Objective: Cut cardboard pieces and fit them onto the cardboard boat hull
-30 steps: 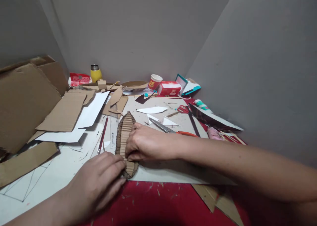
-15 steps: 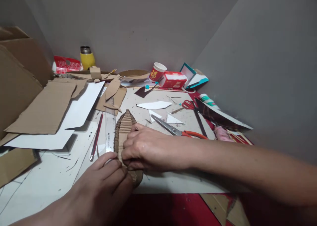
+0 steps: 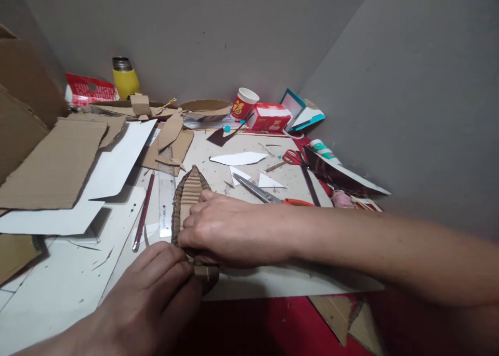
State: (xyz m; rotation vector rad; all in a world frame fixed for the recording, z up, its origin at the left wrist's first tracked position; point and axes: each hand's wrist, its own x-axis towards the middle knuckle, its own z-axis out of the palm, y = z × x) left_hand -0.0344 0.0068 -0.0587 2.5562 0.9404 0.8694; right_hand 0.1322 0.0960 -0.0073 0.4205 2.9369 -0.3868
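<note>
A boat-shaped cardboard piece (image 3: 192,185) with a raised, ridged rim lies on the white board, its pointed end facing away from me. My left hand (image 3: 156,280) is closed on the near left side of its rim. Curled fingers of my right hand (image 3: 218,228) reach inside and press against the cardboard; the fingertips are hidden, and I cannot make out whether anything is between them. A clear ruler (image 3: 165,210) lies just left of the shape, with a dark red pencil (image 3: 144,210) beyond it. Scissors with orange handles (image 3: 259,190) rest behind my right wrist.
Cardboard sheets (image 3: 54,161) and white paper (image 3: 128,161) are stacked at left. Along the back stand a yellow bottle (image 3: 125,81), a red paper cup (image 3: 244,105) and a red box (image 3: 270,119). Red-handled scissors (image 3: 292,157) and white paper scraps (image 3: 238,158) lie to the right.
The whole view has shifted slightly, so everything appears a little further left and higher. My right hand has slid slightly nearer along the cardboard shape; my left hand stays at its rim.
</note>
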